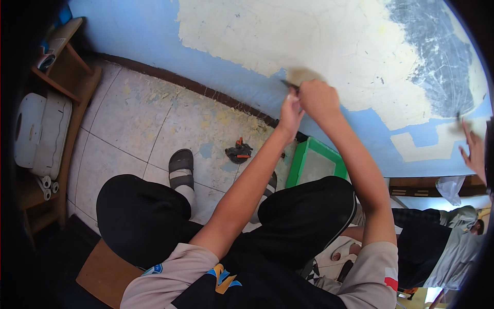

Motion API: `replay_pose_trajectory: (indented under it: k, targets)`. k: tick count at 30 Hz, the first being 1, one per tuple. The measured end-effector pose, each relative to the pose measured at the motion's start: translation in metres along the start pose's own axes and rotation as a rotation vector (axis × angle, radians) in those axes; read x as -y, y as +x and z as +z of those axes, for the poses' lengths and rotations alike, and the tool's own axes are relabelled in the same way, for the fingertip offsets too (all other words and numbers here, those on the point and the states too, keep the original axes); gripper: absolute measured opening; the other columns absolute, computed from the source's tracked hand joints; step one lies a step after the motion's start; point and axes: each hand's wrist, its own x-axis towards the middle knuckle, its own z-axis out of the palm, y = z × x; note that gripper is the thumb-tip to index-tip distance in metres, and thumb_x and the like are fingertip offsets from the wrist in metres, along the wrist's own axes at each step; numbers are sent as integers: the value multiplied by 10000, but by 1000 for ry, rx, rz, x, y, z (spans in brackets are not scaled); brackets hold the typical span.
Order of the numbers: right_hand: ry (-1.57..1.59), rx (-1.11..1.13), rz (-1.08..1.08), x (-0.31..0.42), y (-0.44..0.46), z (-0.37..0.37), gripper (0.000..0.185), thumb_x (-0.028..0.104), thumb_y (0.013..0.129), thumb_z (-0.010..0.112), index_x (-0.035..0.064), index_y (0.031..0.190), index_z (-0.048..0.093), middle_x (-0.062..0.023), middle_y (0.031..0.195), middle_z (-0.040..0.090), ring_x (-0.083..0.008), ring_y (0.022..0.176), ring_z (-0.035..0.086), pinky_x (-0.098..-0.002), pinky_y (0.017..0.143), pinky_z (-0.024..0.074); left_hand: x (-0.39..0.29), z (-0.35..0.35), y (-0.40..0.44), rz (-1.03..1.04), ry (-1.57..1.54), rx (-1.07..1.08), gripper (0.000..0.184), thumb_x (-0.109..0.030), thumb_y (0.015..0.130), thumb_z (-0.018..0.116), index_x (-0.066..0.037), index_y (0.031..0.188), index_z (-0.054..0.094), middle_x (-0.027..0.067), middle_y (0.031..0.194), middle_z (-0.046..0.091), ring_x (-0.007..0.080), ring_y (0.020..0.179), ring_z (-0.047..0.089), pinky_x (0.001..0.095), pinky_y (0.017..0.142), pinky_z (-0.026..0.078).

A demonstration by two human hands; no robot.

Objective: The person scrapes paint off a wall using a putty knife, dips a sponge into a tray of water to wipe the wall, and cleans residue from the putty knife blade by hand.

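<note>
Both of my hands are together at the wall [242, 56], whose blue paint is stripped to a cream layer in large patches. My right hand [320, 99] is wrapped round a small scraper [289, 83]; only its dark, narrow blade shows, pointing left at the edge between blue and cream. Just below, my left hand [291, 117] is closed with its thumb up against the same tool. The handle is hidden by my fingers.
Paint flakes litter the tiled floor [123, 123]. A dark bundle with orange pieces [239, 152] and a green tray [294, 167] sit below my arms. A wooden shelf [85, 98] holding a white appliance [43, 134] stands left. At right, another person's hand [476, 154] works on the wall.
</note>
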Motion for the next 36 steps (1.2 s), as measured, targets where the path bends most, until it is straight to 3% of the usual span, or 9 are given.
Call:
replay_pose_trajectory:
  k: [5,12,17,20,27,29,30,33,36]
  targets:
    - [-16,-31,31,10,-4,-18,133,142,807,640,51,807,737,-160,803,720,-341,765,734,-437,622,591,-3,-14,-1,8,-100,-55,660,-403,978,228,-111,1569,270,7,1599,328,194,1484,271,433,1218,148]
    - [-29,-8,79,19,-14,0,153,138,836,605,36,804,715,-177,839,718,-355,785,731,-452,639,590,-16,-7,-4,7,-145,129,712,-406,942,282,-74,1571,245,48,1632,265,198,1498,240,418,1206,171]
    - [79,-154,68,0,-18,28,188,210,906,591,52,902,694,-187,803,688,-385,719,694,-492,618,562,-16,-6,-8,3,-39,-13,742,-385,944,292,-80,1599,125,68,1667,139,201,1529,134,436,1228,117]
    - [186,-158,64,-7,-26,24,205,241,933,580,69,948,692,-190,807,688,-396,725,682,-505,641,558,-5,-12,1,11,-58,38,745,-363,943,314,-71,1598,110,67,1678,79,204,1537,90,444,1234,92]
    - [189,-189,61,-5,-16,44,227,252,940,565,63,940,691,-193,790,689,-405,738,680,-524,655,549,-3,-7,1,56,-2,-30,716,-350,944,328,-63,1581,173,7,1680,74,168,1533,111,434,1225,119]
    - [210,-138,31,1,-11,49,240,255,939,558,62,927,698,-205,798,692,-413,743,682,-524,661,552,-3,-17,-2,42,-2,-94,710,-354,944,339,-96,1587,185,-13,1661,157,154,1515,168,422,1211,141]
    - [181,-127,12,-2,-11,46,237,250,931,565,56,935,701,-216,818,696,-411,750,690,-517,669,558,2,-26,3,30,-41,27,723,-366,943,347,-130,1600,159,-13,1643,212,150,1504,190,415,1202,141]
    - [149,-103,97,0,-18,10,235,240,926,569,48,931,704,-218,835,702,-407,751,696,-516,672,560,-13,1,-6,-1,-12,49,753,-385,939,339,-139,1611,104,-17,1632,241,148,1500,197,418,1204,120]
    - [87,-102,79,5,-16,19,212,204,920,569,40,960,698,-196,805,691,-396,741,699,-503,667,564,-15,-4,-6,-16,9,80,784,-398,932,338,-131,1613,58,-15,1651,193,158,1516,160,409,1211,92]
